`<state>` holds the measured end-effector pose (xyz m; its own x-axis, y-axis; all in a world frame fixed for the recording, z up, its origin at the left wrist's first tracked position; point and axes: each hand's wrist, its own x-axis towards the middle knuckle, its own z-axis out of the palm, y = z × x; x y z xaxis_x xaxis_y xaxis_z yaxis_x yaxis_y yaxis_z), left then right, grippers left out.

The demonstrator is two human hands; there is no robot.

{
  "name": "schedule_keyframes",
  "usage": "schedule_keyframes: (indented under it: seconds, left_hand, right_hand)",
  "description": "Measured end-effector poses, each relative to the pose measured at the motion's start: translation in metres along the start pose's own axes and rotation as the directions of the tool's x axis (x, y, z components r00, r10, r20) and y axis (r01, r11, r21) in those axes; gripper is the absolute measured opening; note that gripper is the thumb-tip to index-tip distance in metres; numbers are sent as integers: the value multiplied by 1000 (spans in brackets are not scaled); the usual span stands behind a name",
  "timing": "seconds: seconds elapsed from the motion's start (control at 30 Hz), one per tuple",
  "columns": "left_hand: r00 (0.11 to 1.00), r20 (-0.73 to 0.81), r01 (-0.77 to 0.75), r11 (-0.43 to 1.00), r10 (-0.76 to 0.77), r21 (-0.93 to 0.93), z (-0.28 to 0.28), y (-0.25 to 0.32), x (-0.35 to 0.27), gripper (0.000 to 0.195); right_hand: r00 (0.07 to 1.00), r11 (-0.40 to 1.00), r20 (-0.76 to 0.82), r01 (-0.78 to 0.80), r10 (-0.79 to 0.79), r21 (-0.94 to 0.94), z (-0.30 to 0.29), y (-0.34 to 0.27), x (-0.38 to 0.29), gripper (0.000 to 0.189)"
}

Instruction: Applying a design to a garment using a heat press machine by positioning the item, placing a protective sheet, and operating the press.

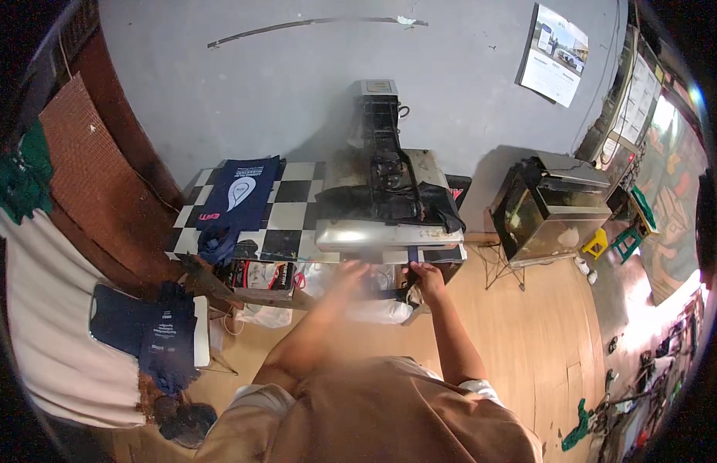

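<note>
In front of me a heat press [387,231] with a silver platen edge and a black upper frame stands on a black-and-white checkered table [292,220]. My right hand [429,279] is at the table's front edge, its fingers closed on a narrow dark blue fabric strip [413,254] that comes out from under the platen. My left hand [353,273] reaches to the same edge, left of the right one. Blur hides its fingers, so whether it grips anything is unclear. To the left on the tabletop lies a navy printed fabric piece [237,191], with writing and a white emblem.
A shelf under the tabletop holds a printed box [263,275] and plastic bags [381,311]. At lower left, navy printed fabrics [164,333] lie over a white chair [201,330]. A glass tank [558,223] on a wire stand is to the right. A wall calendar [555,55] hangs above.
</note>
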<state>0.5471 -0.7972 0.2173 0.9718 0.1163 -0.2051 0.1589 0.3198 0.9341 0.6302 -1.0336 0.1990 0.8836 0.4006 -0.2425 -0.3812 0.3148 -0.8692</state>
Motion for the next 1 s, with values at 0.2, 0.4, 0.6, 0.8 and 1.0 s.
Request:
schedule_keyframes:
  seconds: [0.2,0.4,0.6,0.8,1.0]
  left_hand:
    - [998,-55,41,997,-38,63,-4,-26,-6,22]
    - [975,-201,-40,968,92,248,-41,-95,21,25]
    - [979,-170,-87,981,116,171,-11,-65,-1,25]
    - [780,-293,-357,778,553,517,14,-37,-9,18]
    - [620,62,-579,404,782,708,52,54,-21,16]
  right_hand:
    - [1000,999,-14,28,-28,28,-20,27,-9,9]
    - [997,1000,-81,5,-4,11,-21,34,-16,5]
    - [993,1000,-114,-10,9,-14,-29,28,-28,5]
    - [915,912,-161,326,-371,-248,-8,18,-26,21]
    - [600,257,147,534,-786,-805,40,-56,-41,34]
